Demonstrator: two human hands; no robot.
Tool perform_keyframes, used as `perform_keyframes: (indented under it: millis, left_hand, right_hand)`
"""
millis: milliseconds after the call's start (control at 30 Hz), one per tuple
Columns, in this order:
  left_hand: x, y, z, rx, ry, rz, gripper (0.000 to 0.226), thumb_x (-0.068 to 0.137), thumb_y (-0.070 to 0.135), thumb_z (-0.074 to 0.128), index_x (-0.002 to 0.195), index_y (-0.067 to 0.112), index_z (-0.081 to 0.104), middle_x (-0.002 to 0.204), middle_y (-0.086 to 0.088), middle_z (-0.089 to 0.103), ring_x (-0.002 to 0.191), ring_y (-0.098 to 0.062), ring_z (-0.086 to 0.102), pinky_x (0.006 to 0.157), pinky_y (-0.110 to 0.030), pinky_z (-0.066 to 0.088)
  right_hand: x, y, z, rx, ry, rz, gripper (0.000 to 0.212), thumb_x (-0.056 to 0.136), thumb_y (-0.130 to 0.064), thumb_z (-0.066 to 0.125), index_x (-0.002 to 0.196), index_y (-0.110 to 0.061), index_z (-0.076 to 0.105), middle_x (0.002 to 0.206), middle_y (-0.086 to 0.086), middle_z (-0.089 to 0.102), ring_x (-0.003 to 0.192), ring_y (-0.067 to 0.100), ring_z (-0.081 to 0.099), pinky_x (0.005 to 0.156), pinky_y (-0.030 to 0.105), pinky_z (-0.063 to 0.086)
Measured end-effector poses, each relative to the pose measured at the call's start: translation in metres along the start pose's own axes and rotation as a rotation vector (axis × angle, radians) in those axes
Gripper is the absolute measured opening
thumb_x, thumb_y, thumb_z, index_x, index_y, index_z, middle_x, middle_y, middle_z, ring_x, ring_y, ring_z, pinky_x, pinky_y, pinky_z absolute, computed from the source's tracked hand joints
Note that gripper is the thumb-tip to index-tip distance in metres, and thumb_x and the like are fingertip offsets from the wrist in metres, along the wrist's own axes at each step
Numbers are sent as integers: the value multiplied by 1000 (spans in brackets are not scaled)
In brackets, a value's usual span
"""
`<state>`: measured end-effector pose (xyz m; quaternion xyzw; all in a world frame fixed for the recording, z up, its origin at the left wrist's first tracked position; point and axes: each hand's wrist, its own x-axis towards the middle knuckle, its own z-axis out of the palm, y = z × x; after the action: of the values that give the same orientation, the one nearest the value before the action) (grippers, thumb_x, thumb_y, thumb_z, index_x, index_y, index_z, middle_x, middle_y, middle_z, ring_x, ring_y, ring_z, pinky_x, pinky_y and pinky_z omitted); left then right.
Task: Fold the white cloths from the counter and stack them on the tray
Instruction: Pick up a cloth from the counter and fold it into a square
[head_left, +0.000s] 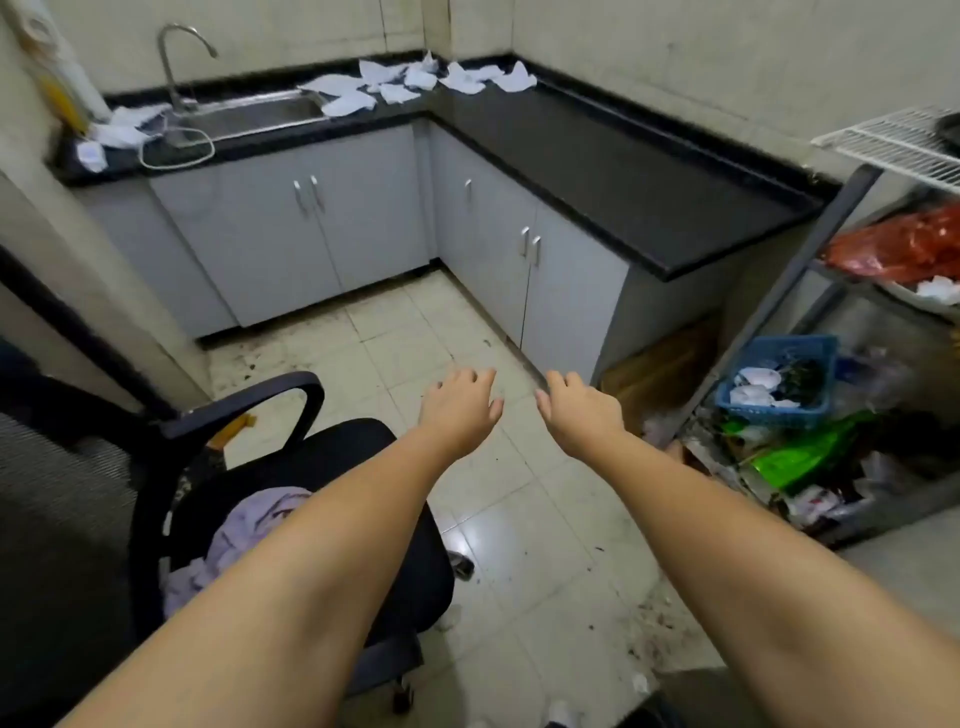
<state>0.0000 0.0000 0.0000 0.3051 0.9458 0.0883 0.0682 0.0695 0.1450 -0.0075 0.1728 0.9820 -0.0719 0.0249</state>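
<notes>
Not started yet: left hand (460, 402) and right hand (579, 408) outstretched, fingers relaxed, holding nothing. White cloths (415, 80) crumpled on far table (597, 156). Next: walk over, pick one. Tray not seen.

No readable text, labels, brands or numbers anywhere in view. Packaging on the shelf rack (841, 291) too blurred and small to make out any print.

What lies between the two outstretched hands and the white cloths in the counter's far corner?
In the head view, bare tiled floor, then grey cabinet doors and black counter separate the left hand and right hand from the white cloths.
</notes>
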Motion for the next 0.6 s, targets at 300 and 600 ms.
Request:
perform_keyframes:
  millis: [300, 600]
  left_hand:
    - [11, -9, 43, 95, -198, 20, 47, 99, 39, 31, 140, 15, 31, 133, -11, 49, 120, -29, 48, 95, -42, 42]
    - [123, 1, 45, 72, -251, 17, 46, 100, 39, 31, 139, 14, 33, 133, -12, 50, 120, -29, 47, 94, -42, 43]
  right_hand:
    - [12, 8, 42, -58, -182, 17, 36, 103, -34, 21, 121, -12, 43, 120, 12, 57, 105, 32, 60, 78, 38, 44]
    - [117, 53, 50, -46, -305, -3, 41, 103, -37, 20, 125, -13, 44, 120, 11, 57, 104, 29, 59, 82, 38, 47]
